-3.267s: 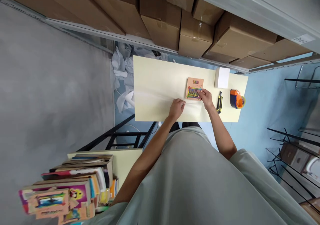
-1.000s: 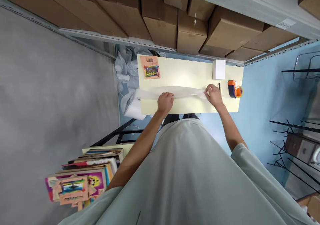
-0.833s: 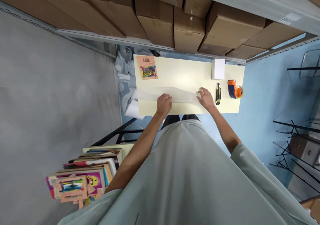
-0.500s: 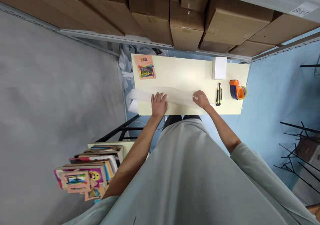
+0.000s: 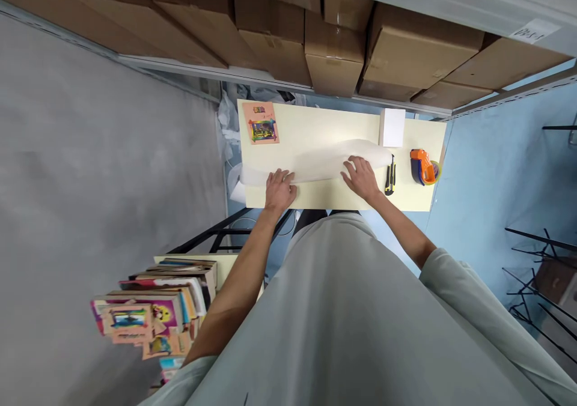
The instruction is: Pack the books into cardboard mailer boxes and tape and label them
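A long sheet of thin white foam wrap (image 5: 318, 161) lies across the pale yellow table (image 5: 333, 196). My left hand (image 5: 279, 188) presses flat on its left part, near the table's front edge. On the sheet's right part rests my right hand (image 5: 360, 176), fingers spread. The sheet's right end reaches the white box (image 5: 392, 127) and the yellow-black utility knife (image 5: 389, 179). A small pink book with a colourful cover (image 5: 261, 122) lies at the table's far left corner, apart from both hands.
An orange tape dispenser (image 5: 424, 166) sits at the table's right end. Cardboard boxes (image 5: 333, 45) fill the shelf behind. A stack of colourful books (image 5: 153, 313) stands on a lower table at my left. Crumpled wrap (image 5: 229, 127) lies on the floor left of the table.
The pink book went from under my right hand to the table's far left corner. The foam sheet has been pulled out across the table, and both hands now lie flat on it.
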Demonstrator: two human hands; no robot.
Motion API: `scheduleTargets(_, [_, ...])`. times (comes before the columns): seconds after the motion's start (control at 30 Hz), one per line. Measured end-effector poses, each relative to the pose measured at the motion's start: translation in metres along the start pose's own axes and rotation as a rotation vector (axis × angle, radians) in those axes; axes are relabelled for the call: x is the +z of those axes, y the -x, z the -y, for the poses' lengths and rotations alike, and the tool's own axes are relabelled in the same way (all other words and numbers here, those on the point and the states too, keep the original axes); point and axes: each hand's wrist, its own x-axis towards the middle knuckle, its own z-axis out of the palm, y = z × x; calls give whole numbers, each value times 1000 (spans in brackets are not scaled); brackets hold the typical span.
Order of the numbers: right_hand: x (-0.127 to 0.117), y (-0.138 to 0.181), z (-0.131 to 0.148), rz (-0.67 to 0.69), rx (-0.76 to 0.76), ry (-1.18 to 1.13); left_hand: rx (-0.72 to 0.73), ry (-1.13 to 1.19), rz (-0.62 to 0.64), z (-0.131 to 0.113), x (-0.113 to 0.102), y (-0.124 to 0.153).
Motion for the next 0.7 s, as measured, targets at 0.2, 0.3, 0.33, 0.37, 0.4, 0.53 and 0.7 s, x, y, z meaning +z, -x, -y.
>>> scheduleTargets(0.2, [31,5,-18,80,211,34,-40,57,-5,-16,-7,-23])
scheduleTargets(0.3, [40,4,-27,112,258,-5,-59,69,12,-26,-4,-47])
scheduleTargets(0.33, [42,5,-28,122,252,-19,-74,72,16,-29,-2,-56])
scheduleTargets(0.37, [44,7,-27,124,245,-29,-97,76,15,-32,1,-64])
scheduleTargets(0.4, [45,9,-25,120,237,-32,-122,80,13,-33,3,-72])
scheduleTargets(0.53, [46,19,-7,107,153,-17,-201,98,36,-35,4,-94])
scheduleTargets(0.7, [47,4,11,233,79,27,-234,73,-17,-31,-15,-109])
